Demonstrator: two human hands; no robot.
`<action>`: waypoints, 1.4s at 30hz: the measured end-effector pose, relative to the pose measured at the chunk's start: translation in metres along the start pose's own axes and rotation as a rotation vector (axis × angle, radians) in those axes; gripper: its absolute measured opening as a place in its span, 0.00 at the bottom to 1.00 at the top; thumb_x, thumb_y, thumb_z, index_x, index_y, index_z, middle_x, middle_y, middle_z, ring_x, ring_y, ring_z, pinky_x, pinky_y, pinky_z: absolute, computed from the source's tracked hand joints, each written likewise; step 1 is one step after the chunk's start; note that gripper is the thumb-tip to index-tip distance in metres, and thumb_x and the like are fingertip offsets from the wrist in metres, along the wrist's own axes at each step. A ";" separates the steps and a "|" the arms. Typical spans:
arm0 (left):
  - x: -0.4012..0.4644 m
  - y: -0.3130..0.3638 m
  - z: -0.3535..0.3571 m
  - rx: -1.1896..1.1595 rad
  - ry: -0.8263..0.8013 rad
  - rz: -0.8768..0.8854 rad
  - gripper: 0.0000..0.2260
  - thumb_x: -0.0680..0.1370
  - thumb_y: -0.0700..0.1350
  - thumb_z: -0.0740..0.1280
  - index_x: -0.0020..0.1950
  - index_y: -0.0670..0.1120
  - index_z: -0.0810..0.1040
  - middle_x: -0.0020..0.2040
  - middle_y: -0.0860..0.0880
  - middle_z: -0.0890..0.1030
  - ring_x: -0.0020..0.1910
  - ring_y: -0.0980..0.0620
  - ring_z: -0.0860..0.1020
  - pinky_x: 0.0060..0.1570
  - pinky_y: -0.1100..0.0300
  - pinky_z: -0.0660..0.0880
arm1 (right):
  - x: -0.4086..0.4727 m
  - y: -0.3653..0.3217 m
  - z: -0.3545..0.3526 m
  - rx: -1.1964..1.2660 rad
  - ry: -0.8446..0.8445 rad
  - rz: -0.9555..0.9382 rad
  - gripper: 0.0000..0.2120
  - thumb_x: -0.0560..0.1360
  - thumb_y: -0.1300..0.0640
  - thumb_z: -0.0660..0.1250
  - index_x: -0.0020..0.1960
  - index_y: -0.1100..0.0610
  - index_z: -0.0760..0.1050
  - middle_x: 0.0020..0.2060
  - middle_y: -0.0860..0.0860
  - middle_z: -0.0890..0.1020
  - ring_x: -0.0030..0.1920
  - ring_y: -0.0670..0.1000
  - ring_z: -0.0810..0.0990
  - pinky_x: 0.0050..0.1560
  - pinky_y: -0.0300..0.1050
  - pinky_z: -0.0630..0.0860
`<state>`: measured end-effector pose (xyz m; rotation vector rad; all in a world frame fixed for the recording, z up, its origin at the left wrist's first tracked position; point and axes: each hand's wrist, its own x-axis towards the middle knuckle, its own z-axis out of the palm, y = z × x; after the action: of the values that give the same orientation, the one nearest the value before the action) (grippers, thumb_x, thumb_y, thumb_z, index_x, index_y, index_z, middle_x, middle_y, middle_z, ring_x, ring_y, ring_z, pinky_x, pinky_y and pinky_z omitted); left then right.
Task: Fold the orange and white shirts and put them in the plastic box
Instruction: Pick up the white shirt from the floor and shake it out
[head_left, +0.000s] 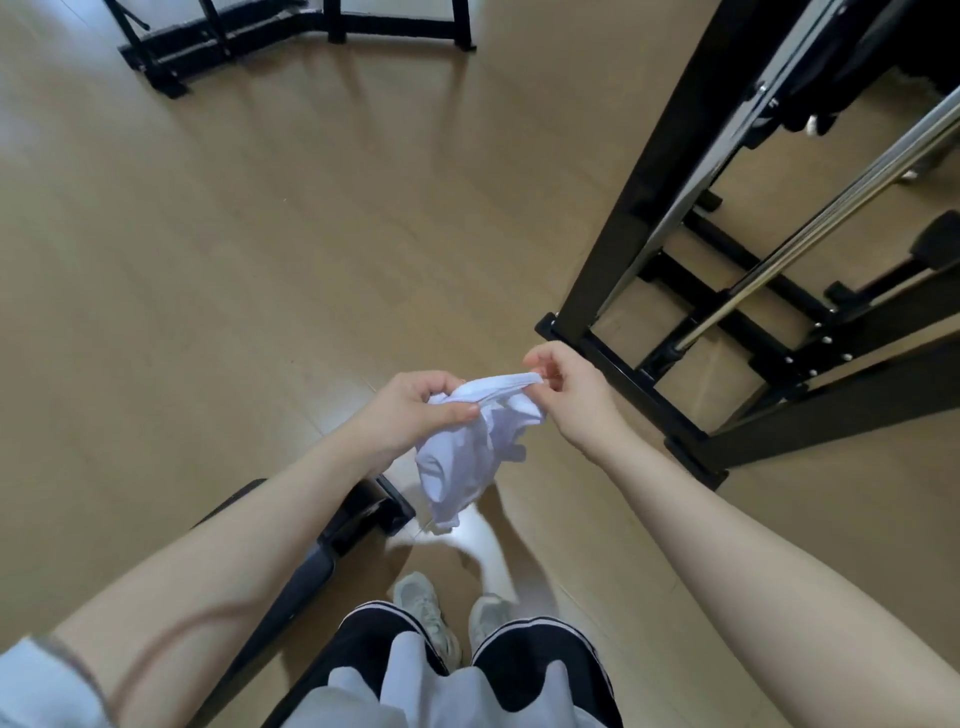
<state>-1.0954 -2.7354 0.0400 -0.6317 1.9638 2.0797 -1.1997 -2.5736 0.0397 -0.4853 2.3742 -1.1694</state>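
White shirt (467, 447) is held up in the air between both hands, bunched and hanging down below them. Its top edge is gripped by the left hand (415, 410) and pinched, it seems, by the right hand (566, 384).

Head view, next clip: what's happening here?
A person stands on a wooden floor, holding a white shirt in the air with both hands. The left hand grips one bunched part, and the right hand pinches its edge. The shirt hangs crumpled, not yet folded. A black metal frame stands to the right.
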 end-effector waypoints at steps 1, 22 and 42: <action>0.000 -0.001 0.005 -0.006 0.000 -0.012 0.06 0.73 0.37 0.69 0.38 0.46 0.77 0.30 0.52 0.79 0.26 0.59 0.75 0.25 0.68 0.68 | -0.001 0.003 -0.002 -0.028 0.020 0.011 0.13 0.72 0.68 0.61 0.54 0.58 0.75 0.39 0.47 0.76 0.40 0.48 0.73 0.38 0.34 0.69; 0.059 -0.036 -0.081 0.580 0.670 -0.162 0.05 0.73 0.36 0.62 0.44 0.42 0.78 0.37 0.44 0.74 0.38 0.46 0.69 0.30 0.63 0.63 | 0.031 0.088 0.004 -0.116 -0.114 0.323 0.09 0.70 0.67 0.64 0.49 0.58 0.74 0.36 0.49 0.73 0.41 0.53 0.73 0.41 0.43 0.69; 0.029 -0.093 -0.214 -0.101 0.627 -0.203 0.09 0.76 0.34 0.58 0.38 0.46 0.69 0.36 0.46 0.76 0.34 0.52 0.75 0.37 0.64 0.71 | -0.030 0.033 0.145 0.087 0.081 0.413 0.09 0.71 0.69 0.63 0.40 0.56 0.76 0.30 0.50 0.74 0.32 0.49 0.69 0.30 0.35 0.65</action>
<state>-1.0463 -2.9424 -0.0607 -1.5898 1.9614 2.0181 -1.1008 -2.6339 -0.0585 0.0837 2.3271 -1.1062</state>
